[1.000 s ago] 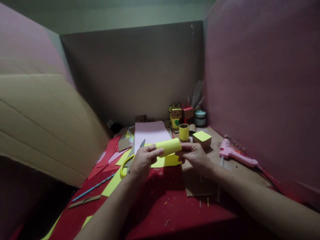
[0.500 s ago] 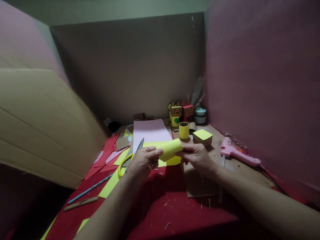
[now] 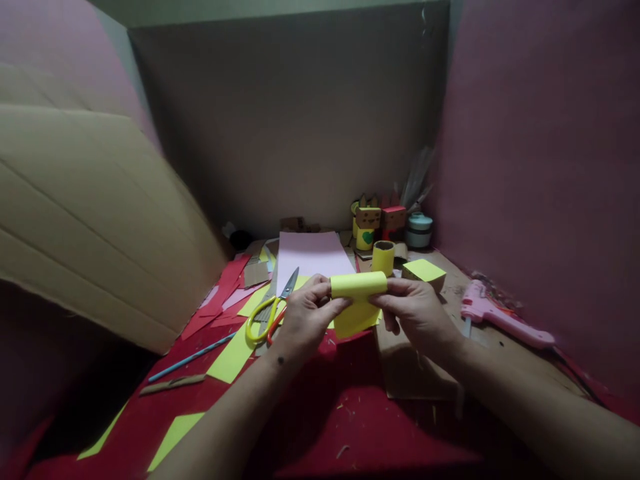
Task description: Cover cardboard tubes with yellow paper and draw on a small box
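Note:
A strip of yellow paper [image 3: 359, 285] is curled into a roll along its top, its lower part hanging down toward me. My left hand [image 3: 313, 312] grips the roll's left end, thumb in front and fingers behind. On the right end, my right hand [image 3: 417, 313] pinches it in the same way. Whether something sits inside the roll is hidden. Just left of my left hand lie scissors [image 3: 261, 321] with yellow and orange handles, blades pointing away. A yellow-wrapped cardboard tube [image 3: 383, 260] stands behind the roll, beside a small cardboard box with a yellow top [image 3: 424, 270].
A pink glue gun [image 3: 505, 317] lies on cardboard at right. Cardboard figures [image 3: 369, 227] and a teal-lidded jar [image 3: 419, 230] stand at the back. Pink paper [image 3: 313, 253], red scraps [image 3: 220, 293] and a blue striped stick [image 3: 193, 357] lie left. A large cardboard panel [image 3: 90, 220] leans at far left.
Both hands have turned the yellow paper so its roll lies level, with the loose part hanging below. My left hand now holds the roll's end. The view has shifted slightly left.

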The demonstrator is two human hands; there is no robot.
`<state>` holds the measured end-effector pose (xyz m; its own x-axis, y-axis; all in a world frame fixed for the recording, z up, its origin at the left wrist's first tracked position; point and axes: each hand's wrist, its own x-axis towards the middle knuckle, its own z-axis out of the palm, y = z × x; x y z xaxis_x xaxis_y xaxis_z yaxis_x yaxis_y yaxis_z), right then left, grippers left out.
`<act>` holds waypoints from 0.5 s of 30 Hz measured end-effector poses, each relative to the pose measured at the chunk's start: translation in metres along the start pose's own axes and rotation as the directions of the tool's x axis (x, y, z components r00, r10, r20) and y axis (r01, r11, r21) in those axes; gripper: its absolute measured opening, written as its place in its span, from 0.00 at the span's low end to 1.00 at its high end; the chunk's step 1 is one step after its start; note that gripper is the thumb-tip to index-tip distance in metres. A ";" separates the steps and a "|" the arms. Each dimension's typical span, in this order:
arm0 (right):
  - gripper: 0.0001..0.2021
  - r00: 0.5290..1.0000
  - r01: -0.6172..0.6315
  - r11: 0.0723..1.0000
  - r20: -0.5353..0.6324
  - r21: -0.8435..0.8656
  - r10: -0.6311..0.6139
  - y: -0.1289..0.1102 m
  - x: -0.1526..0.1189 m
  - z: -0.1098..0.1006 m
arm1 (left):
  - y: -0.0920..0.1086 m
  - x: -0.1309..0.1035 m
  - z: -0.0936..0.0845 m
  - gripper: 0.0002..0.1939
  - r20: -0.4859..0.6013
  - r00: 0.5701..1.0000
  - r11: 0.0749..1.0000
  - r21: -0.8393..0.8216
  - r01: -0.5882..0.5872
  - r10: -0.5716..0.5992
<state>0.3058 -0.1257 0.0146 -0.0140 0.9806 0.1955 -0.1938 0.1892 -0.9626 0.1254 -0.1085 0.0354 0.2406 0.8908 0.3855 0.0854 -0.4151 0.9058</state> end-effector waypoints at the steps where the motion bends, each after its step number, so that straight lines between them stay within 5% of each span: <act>1: 0.08 1.000 -0.019 0.999 0.011 0.030 0.018 0.000 0.001 0.000 | 0.000 0.000 0.000 0.05 -0.006 0.999 0.998 0.052 -0.040 0.040; 6: 0.10 0.997 -0.053 0.998 0.050 -0.041 0.055 -0.002 0.007 -0.002 | -0.002 0.004 -0.003 0.04 0.017 0.995 0.995 0.009 0.097 -0.097; 15: 0.10 0.969 0.231 0.931 0.151 -0.282 -0.195 0.004 0.008 -0.006 | -0.002 0.011 -0.013 0.10 0.117 0.914 0.887 -0.218 0.406 -0.389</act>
<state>0.3110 -0.1170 0.0112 -0.1240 0.9056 0.4055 0.0933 0.4175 -0.9039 0.1157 -0.0955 0.0405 0.2996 0.9538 -0.0211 -0.0372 0.0338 0.9987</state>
